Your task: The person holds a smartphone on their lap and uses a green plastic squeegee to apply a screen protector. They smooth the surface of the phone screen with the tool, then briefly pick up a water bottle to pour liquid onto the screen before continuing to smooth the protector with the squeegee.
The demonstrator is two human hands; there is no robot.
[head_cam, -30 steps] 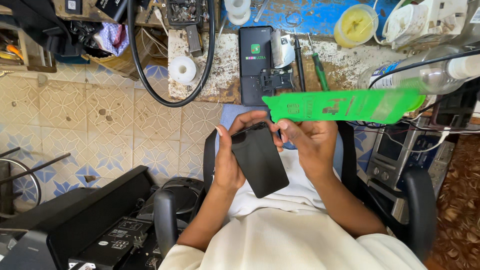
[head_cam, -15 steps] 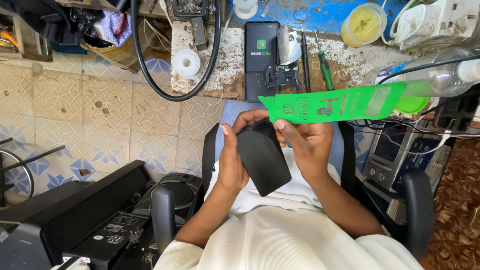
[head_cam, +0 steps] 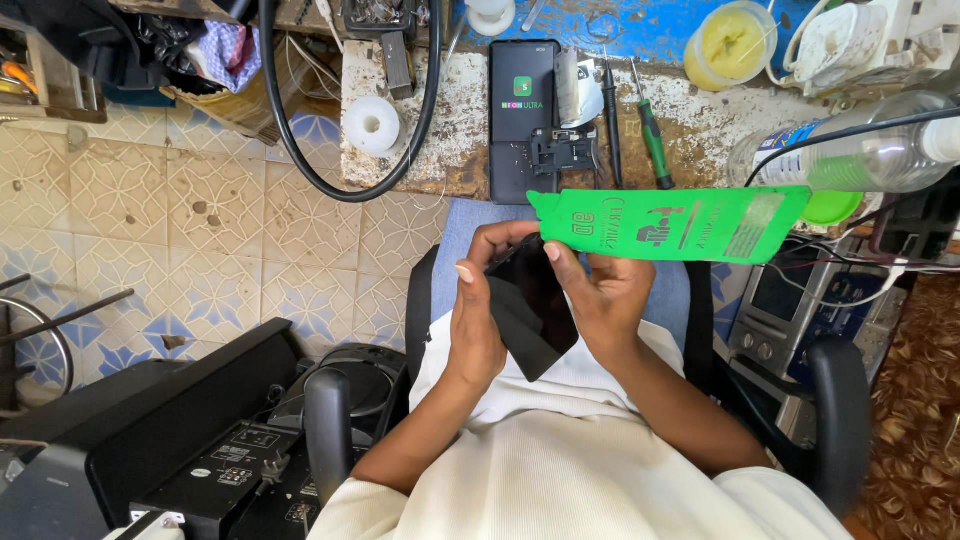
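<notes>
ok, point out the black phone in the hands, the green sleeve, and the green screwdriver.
black phone [head_cam: 540, 310], head view, middle of its dark face
green sleeve [head_cam: 670, 224], head view, centre of the flat packet
green screwdriver [head_cam: 656, 150], head view, its green handle

I'm looking down into a small phone-repair workshop. A worn, paint-chipped workbench [head_cam: 450, 120] carries a green-handled screwdriver [head_cam: 652, 140], a dismantled phone [head_cam: 524, 120], a white tape roll [head_cam: 372, 125] and a yellow tub [head_cam: 728, 42]. Looped black cable [head_cam: 330, 150], boxed electronic equipment [head_cam: 200, 450] and patterned floor tiles [head_cam: 150, 220] crowd around my armchair.

Bright, even daylight, soft shadows, sharp centre, slight wide-angle bend at edges, no glare.
</notes>
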